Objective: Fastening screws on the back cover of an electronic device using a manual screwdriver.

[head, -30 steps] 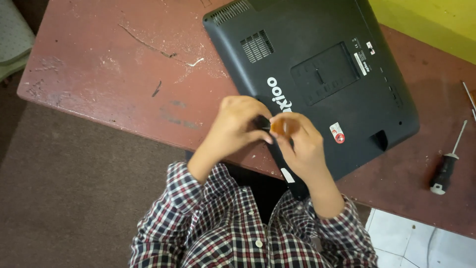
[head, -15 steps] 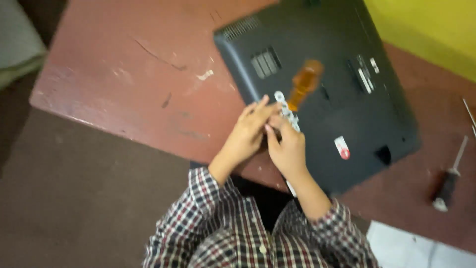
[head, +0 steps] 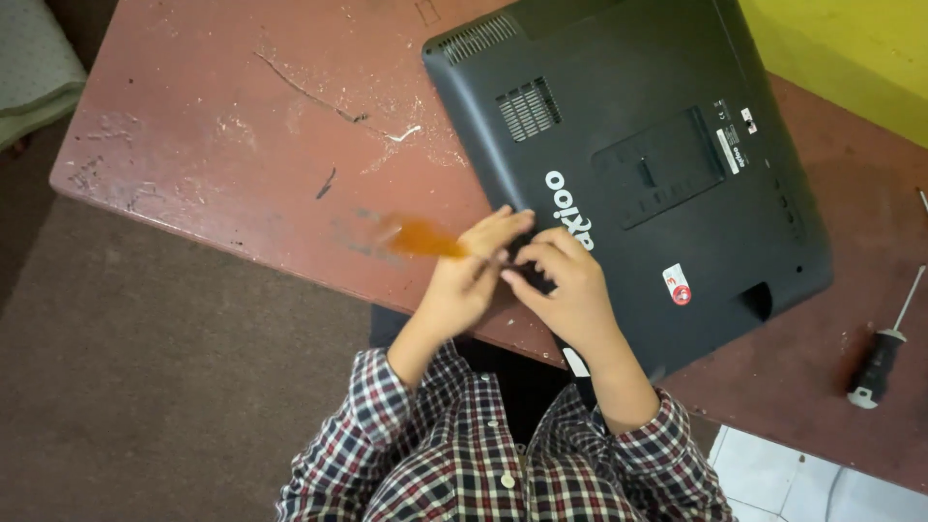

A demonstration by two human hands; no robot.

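1. Reddish-brown worn table [head: 242,145] seen from the head camera, scratched and dusted with pale debris toward its far edge.
2. Lying on it toward the far right corner: a black laptop [head: 657,155], underside up, turned at an angle, its near corner jutting past the table's near edge.
3. Left hand [head: 464,280] at the near edge of the table, just beside the laptop's left side, fingers curled around the end of an orange-handled tool [head: 418,237].
4. Orange handle blurred, sticking out to the left over the tabletop; tip hidden between the hands, so kind of tool hard to tell.
5. Right hand [head: 565,285] resting on the laptop's near left part, fingers bent and pinched toward the left hand, fingertips meeting at the same spot; whether clamped on the tool or only pressing the case, cannot tell.
6. Both hands touching each other, wrists coming out of checked red, white and dark sleeves [head: 406,445].
7. Near the right edge of the table, well apart from the hands: a black-handled screwdriver [head: 884,343], shaft pointing away toward the far side.
8. Brown floor [head: 145,387] left of the table, yellow wall [head: 851,48] beyond the far right corner.
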